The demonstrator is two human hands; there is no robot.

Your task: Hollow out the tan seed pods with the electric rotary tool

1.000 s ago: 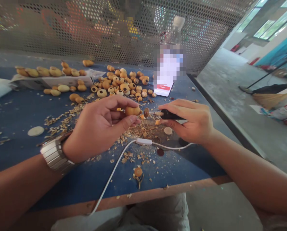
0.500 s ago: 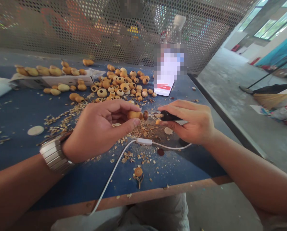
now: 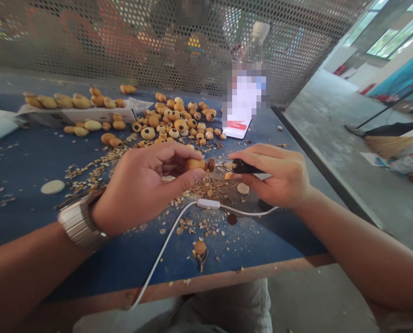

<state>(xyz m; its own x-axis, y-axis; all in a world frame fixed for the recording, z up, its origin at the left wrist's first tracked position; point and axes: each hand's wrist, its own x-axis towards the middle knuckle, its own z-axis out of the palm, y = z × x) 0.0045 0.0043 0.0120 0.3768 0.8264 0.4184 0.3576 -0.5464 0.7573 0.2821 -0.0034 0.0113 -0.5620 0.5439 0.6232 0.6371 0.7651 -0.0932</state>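
Note:
My left hand (image 3: pixel 147 182) pinches a small tan gourd-shaped nut (image 3: pixel 197 164) between thumb and fingers, just above the blue table (image 3: pixel 33 157). A metal watch sits on that wrist. My right hand (image 3: pixel 279 178) grips a small black corded tool (image 3: pixel 244 166) whose tip points left and meets the nut's end. Its white cord with an inline switch (image 3: pixel 208 203) runs under both hands and off the front edge.
A heap of hollowed nuts (image 3: pixel 173 121) lies behind the hands, with more on a white box (image 3: pixel 71 113) at the left. Shavings litter the table. A phone (image 3: pixel 238 125) and a plastic bottle (image 3: pixel 255 46) stand by a perforated metal screen. Concrete floor lies to the right.
My left hand has turned the nut in its fingers and moved it slightly toward the tool tip. The right hand has barely shifted.

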